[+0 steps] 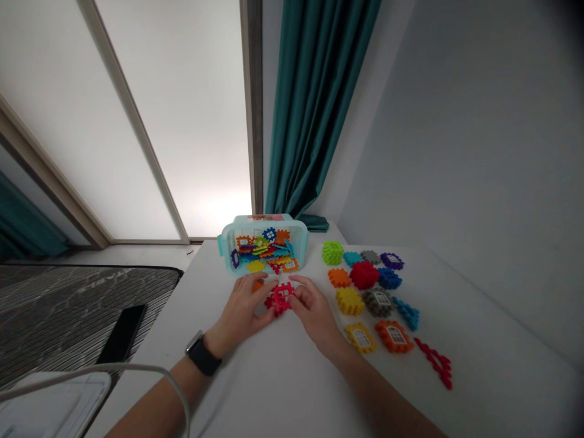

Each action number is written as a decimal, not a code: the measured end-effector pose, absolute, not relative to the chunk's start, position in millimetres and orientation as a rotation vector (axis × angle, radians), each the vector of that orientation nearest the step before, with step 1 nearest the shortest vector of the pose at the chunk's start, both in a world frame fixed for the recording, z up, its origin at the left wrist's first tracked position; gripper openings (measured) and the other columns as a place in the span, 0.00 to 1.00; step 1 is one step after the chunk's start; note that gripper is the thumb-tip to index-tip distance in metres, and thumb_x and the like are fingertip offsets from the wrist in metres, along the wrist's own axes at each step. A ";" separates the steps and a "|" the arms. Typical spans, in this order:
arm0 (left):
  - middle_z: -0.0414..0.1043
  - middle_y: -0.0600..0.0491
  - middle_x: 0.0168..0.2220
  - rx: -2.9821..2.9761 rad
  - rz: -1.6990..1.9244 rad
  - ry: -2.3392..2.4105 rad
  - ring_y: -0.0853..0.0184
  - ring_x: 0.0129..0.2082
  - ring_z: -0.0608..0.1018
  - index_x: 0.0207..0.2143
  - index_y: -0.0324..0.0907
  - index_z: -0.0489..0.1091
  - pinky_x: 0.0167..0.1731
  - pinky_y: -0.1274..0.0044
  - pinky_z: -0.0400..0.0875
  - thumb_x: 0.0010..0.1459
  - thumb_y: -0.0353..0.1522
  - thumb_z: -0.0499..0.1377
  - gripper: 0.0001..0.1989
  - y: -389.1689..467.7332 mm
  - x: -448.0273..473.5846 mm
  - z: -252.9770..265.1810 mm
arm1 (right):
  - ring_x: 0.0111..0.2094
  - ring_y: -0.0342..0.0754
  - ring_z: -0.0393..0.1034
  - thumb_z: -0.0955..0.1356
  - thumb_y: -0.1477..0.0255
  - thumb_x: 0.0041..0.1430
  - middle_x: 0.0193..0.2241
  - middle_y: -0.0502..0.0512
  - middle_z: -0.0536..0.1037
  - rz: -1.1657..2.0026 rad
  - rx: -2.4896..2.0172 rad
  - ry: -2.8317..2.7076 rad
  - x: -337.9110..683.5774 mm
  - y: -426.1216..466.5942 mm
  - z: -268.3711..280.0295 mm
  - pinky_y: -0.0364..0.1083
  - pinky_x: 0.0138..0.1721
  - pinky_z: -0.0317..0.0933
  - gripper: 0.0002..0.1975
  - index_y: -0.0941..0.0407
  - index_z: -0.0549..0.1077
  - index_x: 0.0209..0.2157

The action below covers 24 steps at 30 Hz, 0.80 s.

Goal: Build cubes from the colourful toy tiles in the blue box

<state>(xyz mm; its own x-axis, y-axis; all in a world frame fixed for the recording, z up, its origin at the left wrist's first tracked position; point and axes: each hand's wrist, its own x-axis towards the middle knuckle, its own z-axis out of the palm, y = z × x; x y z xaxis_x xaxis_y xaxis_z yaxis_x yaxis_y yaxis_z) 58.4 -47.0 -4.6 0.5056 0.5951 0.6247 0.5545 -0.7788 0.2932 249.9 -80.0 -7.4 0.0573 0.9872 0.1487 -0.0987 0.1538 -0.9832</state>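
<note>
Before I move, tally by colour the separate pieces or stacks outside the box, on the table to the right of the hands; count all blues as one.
Green: 1
Purple: 1
Grey: 2
Orange: 2
Red: 2
Yellow: 2
Blue: 3
Total: 13

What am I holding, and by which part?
A red piece, by its edges: left hand at its left, right hand at its right.

Glare whitens the frosted door panels [201, 121] on the left, brightest low down, while the right-hand wall [493, 152] dims to grey, its corners darkening. Faint, soft shadow marks the near tabletop [260, 389]. The red notched tile [280, 298] looks slightly blurred, perhaps.
</note>
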 end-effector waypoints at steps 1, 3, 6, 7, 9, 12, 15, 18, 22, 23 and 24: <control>0.68 0.44 0.52 2.639 1.172 1.028 0.55 0.52 0.72 0.54 0.47 0.69 0.51 0.62 0.70 0.57 0.31 0.61 0.21 -46.9 58.5 -5.6 | 0.23 0.42 0.64 0.72 0.63 0.54 0.20 0.40 0.68 1.115 -1.049 -1.170 250.2 -80.0 -6.8 0.42 0.27 0.57 0.19 0.54 0.68 0.46; 0.69 0.45 0.50 2.532 1.248 1.050 0.57 0.51 0.73 0.52 0.46 0.69 0.51 0.63 0.71 0.59 0.30 0.59 0.17 -48.0 60.3 -7.7 | 0.21 0.42 0.63 0.72 0.60 0.54 0.19 0.41 0.71 1.127 -1.058 -1.143 250.3 -79.8 -5.5 0.41 0.25 0.55 0.17 0.53 0.69 0.41; 0.70 0.45 0.47 2.404 1.320 1.079 0.59 0.48 0.75 0.47 0.44 0.70 0.49 0.66 0.73 0.61 0.29 0.57 0.12 -52.3 65.0 -8.7 | 0.20 0.42 0.65 0.73 0.57 0.51 0.19 0.43 0.75 1.108 -1.066 -1.064 250.3 -79.5 -4.6 0.41 0.24 0.56 0.19 0.53 0.66 0.35; 0.70 0.46 0.46 2.394 1.327 1.083 0.60 0.48 0.75 0.46 0.44 0.70 0.48 0.66 0.73 0.61 0.30 0.58 0.11 -54.0 66.4 -8.3 | 0.20 0.43 0.66 0.74 0.56 0.50 0.19 0.44 0.75 1.093 -1.072 -1.046 250.5 -79.3 -4.7 0.42 0.24 0.57 0.19 0.53 0.66 0.33; 0.71 0.46 0.45 2.413 1.331 1.078 0.60 0.47 0.75 0.45 0.44 0.71 0.48 0.66 0.73 0.61 0.30 0.58 0.10 -56.9 68.0 -6.5 | 0.21 0.44 0.68 0.74 0.54 0.49 0.19 0.45 0.76 1.062 -1.096 -1.020 251.0 -79.0 -5.4 0.43 0.25 0.59 0.20 0.53 0.65 0.30; 0.72 0.47 0.44 2.457 1.343 1.073 0.59 0.46 0.75 0.44 0.45 0.71 0.46 0.67 0.72 0.60 0.32 0.60 0.09 -59.1 67.9 -3.6 | 0.22 0.46 0.71 0.75 0.53 0.48 0.19 0.47 0.76 1.016 -1.149 -0.993 252.0 -79.1 -6.0 0.43 0.26 0.60 0.21 0.53 0.66 0.28; 0.73 0.47 0.45 2.527 1.297 1.088 0.57 0.46 0.75 0.46 0.45 0.70 0.46 0.66 0.71 0.56 0.37 0.64 0.15 -59.1 67.4 -2.5 | 0.22 0.46 0.70 0.75 0.52 0.47 0.19 0.48 0.77 0.965 -1.184 -0.983 251.8 -79.9 -5.4 0.43 0.25 0.59 0.22 0.53 0.66 0.27; 0.73 0.46 0.46 2.602 1.216 1.100 0.55 0.46 0.75 0.50 0.45 0.69 0.46 0.64 0.70 0.52 0.41 0.68 0.25 -58.0 68.0 -3.1 | 0.20 0.44 0.68 0.74 0.51 0.48 0.18 0.47 0.75 0.945 -1.196 -0.996 249.7 -81.3 -5.9 0.42 0.24 0.56 0.23 0.53 0.65 0.26; 0.74 0.47 0.44 2.615 1.222 1.133 0.57 0.44 0.75 0.50 0.44 0.69 0.44 0.65 0.70 0.55 0.38 0.66 0.21 -56.6 68.7 -3.8 | 0.19 0.42 0.63 0.73 0.52 0.51 0.18 0.46 0.74 0.997 -1.182 -1.039 246.3 -82.7 -10.7 0.41 0.23 0.51 0.22 0.53 0.64 0.27; 0.74 0.47 0.44 2.614 1.238 1.129 0.57 0.44 0.75 0.51 0.44 0.69 0.44 0.66 0.70 0.56 0.36 0.65 0.20 -56.4 68.6 -3.6 | 0.19 0.42 0.62 0.73 0.52 0.52 0.18 0.45 0.74 1.019 -1.172 -1.052 245.9 -82.8 -12.2 0.41 0.23 0.51 0.22 0.53 0.63 0.28; 0.74 0.47 0.44 2.612 1.253 1.117 0.57 0.45 0.75 0.51 0.43 0.68 0.44 0.66 0.70 0.57 0.34 0.64 0.19 -56.2 68.4 -3.1 | 0.19 0.41 0.61 0.73 0.52 0.52 0.18 0.45 0.74 1.039 -1.161 -1.064 245.6 -82.7 -13.7 0.41 0.23 0.50 0.22 0.53 0.63 0.28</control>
<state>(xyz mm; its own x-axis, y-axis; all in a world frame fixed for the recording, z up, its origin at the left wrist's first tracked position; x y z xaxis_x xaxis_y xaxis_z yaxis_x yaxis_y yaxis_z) 68.4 -56.2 -3.1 0.4153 0.6202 0.6655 0.5903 -0.7404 0.3215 245.6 -82.7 -13.7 0.1851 0.9784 0.0917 -0.0684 0.1059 -0.9920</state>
